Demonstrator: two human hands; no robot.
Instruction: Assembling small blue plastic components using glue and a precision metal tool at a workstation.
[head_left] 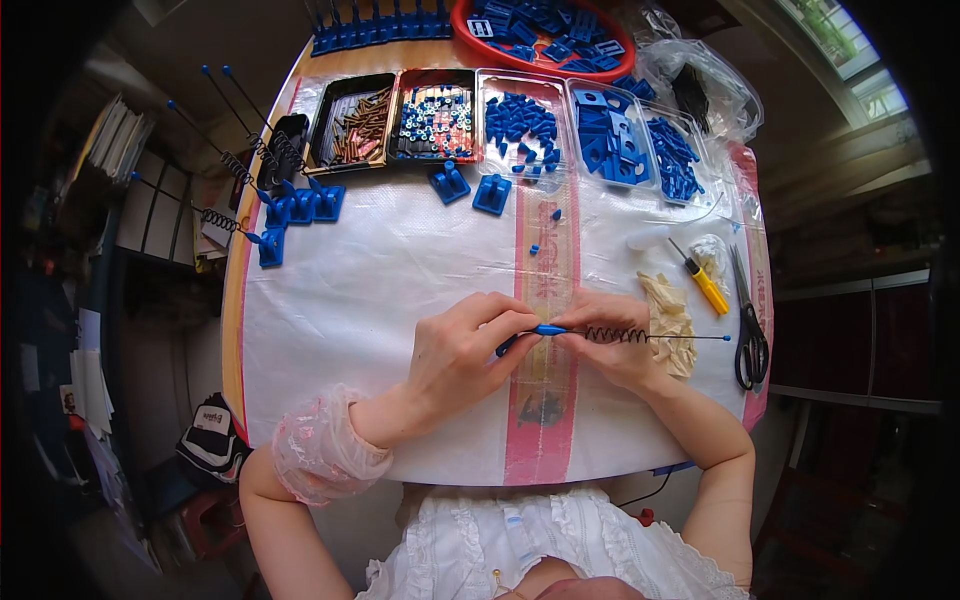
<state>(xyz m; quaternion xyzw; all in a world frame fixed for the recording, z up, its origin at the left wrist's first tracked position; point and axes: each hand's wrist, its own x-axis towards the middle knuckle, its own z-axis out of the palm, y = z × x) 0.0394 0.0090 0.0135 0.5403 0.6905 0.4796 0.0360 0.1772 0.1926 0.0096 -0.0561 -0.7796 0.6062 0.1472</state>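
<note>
Left hand (462, 350) grip pinching blue sleeve (548, 329), right hand (612, 340) grip clasping coiled spring rod (640, 336), rod jutting rightward

Thin black coiled-spring rod (620, 336) with blue sleeve and blue tip, lying level just above the surface (400, 260).

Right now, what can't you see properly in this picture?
- Head view: left hand and right hand cover the middle of the blue-tipped spring rod.
- Red bowl: cut off by the top edge.
- Bits in the black tray: too small to tell.
</note>
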